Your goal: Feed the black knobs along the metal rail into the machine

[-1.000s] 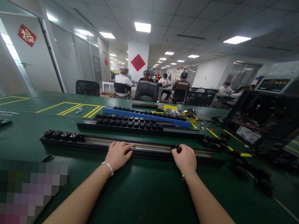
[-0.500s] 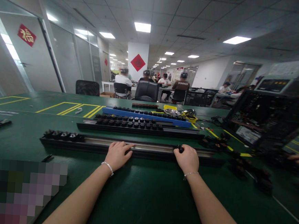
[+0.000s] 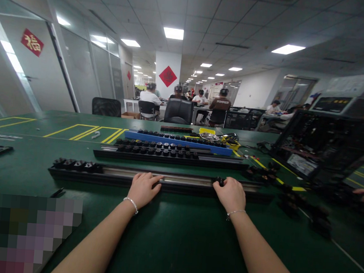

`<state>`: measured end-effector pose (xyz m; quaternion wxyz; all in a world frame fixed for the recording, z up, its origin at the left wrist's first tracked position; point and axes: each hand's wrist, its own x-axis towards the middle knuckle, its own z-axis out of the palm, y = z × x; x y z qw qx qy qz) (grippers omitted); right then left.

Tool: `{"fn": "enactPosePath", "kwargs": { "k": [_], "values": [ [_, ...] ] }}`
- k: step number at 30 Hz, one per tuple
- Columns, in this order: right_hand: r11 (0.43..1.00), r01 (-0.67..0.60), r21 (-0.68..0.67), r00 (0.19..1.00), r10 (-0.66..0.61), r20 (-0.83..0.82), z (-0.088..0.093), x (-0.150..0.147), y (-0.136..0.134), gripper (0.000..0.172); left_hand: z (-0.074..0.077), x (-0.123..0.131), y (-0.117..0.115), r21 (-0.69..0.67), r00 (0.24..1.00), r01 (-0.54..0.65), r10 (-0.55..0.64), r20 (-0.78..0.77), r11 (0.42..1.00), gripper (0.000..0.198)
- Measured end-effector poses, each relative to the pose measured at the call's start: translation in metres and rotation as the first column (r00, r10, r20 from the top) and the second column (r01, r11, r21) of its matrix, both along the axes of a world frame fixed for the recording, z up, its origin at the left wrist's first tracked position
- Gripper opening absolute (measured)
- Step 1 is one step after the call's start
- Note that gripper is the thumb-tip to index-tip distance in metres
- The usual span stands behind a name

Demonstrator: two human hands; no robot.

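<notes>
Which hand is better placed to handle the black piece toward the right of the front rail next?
Probably the right hand: it is right at the black piece. The left hand rests on the front rail farther left, apart from that piece.

Table (image 3: 173, 245): green, yellow lines (image 3: 88, 125) | near rail (image 3: 181, 188): black, silvery channel (image 3: 187, 180) | blocks (image 3: 79, 165): black | far holder (image 3: 200, 146): blue | basket (image 3: 206, 131): yellow | bracelets (image 3: 131, 203): silvery | door poster (image 3: 32, 42): red, gold character (image 3: 32, 43) | shirt (image 3: 221, 106): brown, pale lettering (image 3: 223, 102)
</notes>
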<state>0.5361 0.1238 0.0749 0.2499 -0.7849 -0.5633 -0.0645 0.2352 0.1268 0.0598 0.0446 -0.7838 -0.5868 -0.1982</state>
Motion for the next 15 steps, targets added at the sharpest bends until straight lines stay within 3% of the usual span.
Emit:
{"fn": "enactPosePath", "kwargs": {
  "k": [15],
  "values": [
    [1.0,-0.007,-0.029,1.0,0.007,-0.019,0.0015,-0.0004,0.0006,0.029,-0.0008,0.0,0.0004,0.014,1.0,0.008,-0.008,-0.015,1.0,0.035]
  ]
}}
